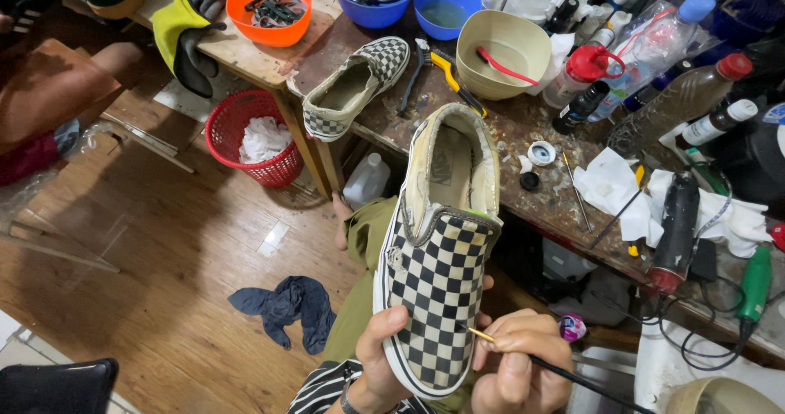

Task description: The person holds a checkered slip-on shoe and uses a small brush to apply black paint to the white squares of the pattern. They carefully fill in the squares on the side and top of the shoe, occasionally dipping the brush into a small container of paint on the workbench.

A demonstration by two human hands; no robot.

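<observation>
Touch-up step in hand: left hand [384,357] grips the toe of the checkered slip-on shoe [437,250], held off the surface over the lap, heel pointing to 12 o'clock. Right hand [519,365] is pinched shut on a thin brush [523,355], tip touching the canvas at the shoe's 5 o'clock edge. Matching shoe [352,87] sits on the surface [523,193] at 11 o'clock. Judgement: the next move calls for short, steady strokes kept inside one square, with the shoe braced.
</observation>
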